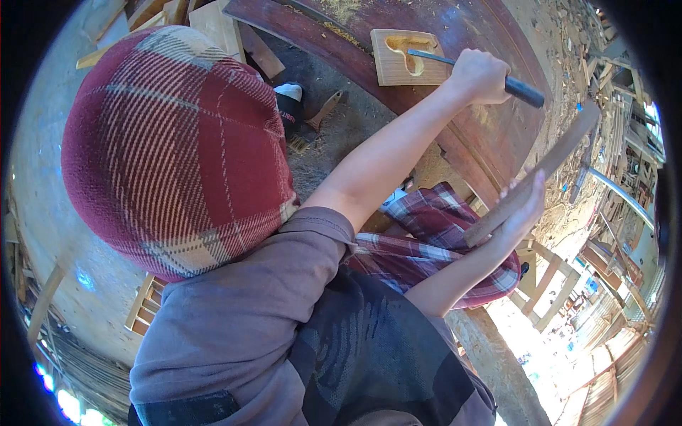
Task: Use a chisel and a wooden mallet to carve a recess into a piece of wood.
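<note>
My left hand [483, 77] is closed around a chisel with a dark handle [524, 91]. Its narrow metal blade [430, 56] slants into a hollow carved in a pale wooden block [388, 69]. The block lies on a dark red wooden board [490, 42], and the hollow is curved with a rough, bright inner surface. My right hand [522, 216] grips a long flat wooden bat [558, 153], held tilted to the right of the chisel and apart from its handle.
A flat brush [327, 110] lies on the floor beside a black item with a white end [290, 105]. Wood offcuts [215, 27] are piled at the upper left. My plaid-covered knee [170, 156] fills much of the left. Wood shavings are scattered on the board and ground.
</note>
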Action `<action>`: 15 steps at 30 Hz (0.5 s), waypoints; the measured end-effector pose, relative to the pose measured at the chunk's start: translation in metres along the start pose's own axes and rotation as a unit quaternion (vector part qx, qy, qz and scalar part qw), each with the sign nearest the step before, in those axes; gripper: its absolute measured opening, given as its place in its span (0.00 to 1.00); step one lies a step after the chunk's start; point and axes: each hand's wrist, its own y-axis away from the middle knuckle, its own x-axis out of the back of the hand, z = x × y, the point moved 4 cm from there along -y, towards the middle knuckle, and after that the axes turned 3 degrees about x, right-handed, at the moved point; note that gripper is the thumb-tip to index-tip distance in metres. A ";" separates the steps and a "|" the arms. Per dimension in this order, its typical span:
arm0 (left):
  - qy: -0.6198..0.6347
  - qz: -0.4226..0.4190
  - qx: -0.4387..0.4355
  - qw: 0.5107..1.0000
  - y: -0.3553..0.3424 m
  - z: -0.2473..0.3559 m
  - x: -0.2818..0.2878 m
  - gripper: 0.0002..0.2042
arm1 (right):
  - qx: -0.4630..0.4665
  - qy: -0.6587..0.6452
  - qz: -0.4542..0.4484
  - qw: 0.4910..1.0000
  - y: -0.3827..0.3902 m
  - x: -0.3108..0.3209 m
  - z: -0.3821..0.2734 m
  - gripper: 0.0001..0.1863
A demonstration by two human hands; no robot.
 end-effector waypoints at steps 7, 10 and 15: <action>0.126 0.100 0.041 0.986 -0.019 -0.004 0.043 0.12 | -0.028 -0.048 0.039 0.998 -0.003 0.016 0.006 0.30; 0.124 0.110 0.023 0.986 -0.006 -0.008 0.041 0.12 | -0.041 -0.090 -0.007 0.995 -0.006 0.010 0.010 0.30; 0.120 0.072 0.014 0.990 -0.001 -0.006 0.036 0.13 | -0.031 -0.072 -0.019 0.997 -0.004 0.004 0.010 0.30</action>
